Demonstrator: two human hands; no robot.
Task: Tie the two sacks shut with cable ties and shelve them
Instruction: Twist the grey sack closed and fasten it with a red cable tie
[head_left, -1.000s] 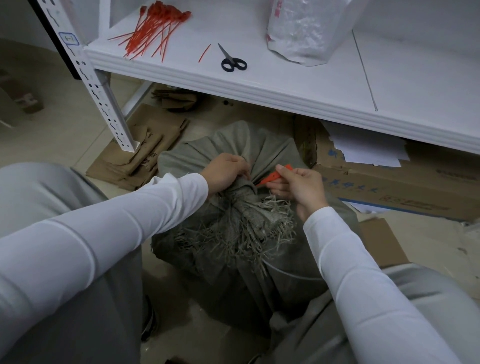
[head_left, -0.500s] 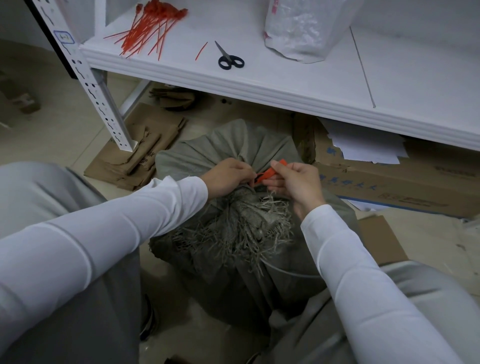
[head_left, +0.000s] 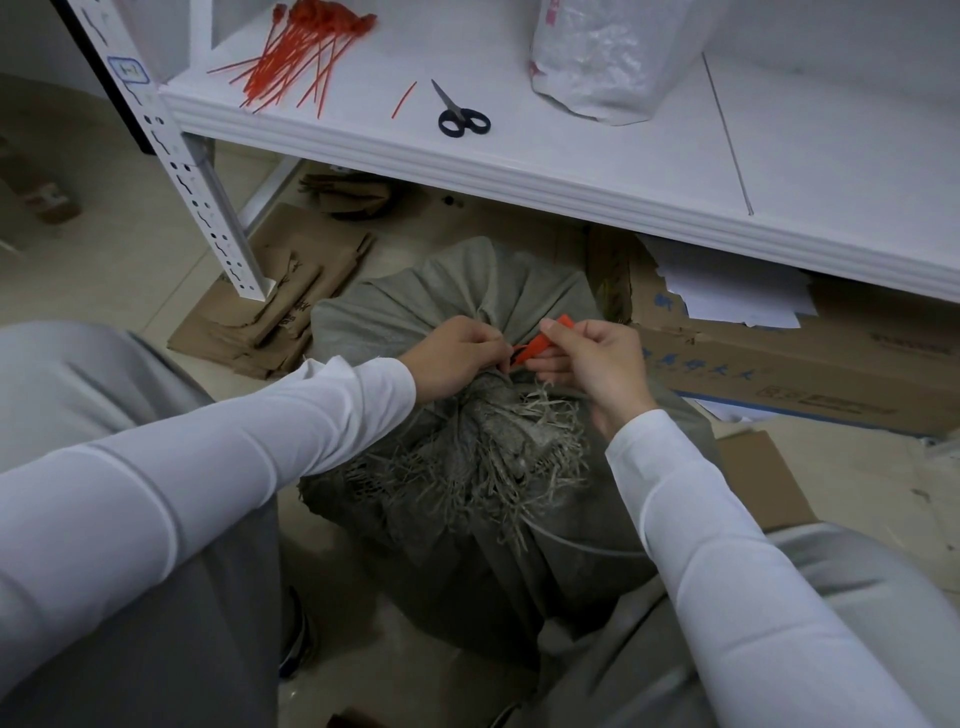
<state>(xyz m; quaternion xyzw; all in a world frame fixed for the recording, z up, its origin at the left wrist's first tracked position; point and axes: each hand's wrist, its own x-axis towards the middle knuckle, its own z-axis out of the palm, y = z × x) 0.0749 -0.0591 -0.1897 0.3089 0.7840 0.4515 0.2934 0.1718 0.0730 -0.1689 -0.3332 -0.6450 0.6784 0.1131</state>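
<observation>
Both left hand (head_left: 457, 358) and right hand (head_left: 597, 364) pinch the cable tie (head_left: 535, 347) at the sack (head_left: 467, 291) neck.

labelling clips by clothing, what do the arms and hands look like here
The left sleeve and right sleeve are both long, snug and plain white, ending at the wrists. The left hand and right hand are bare: no gloves, rings or watch visible.
</observation>
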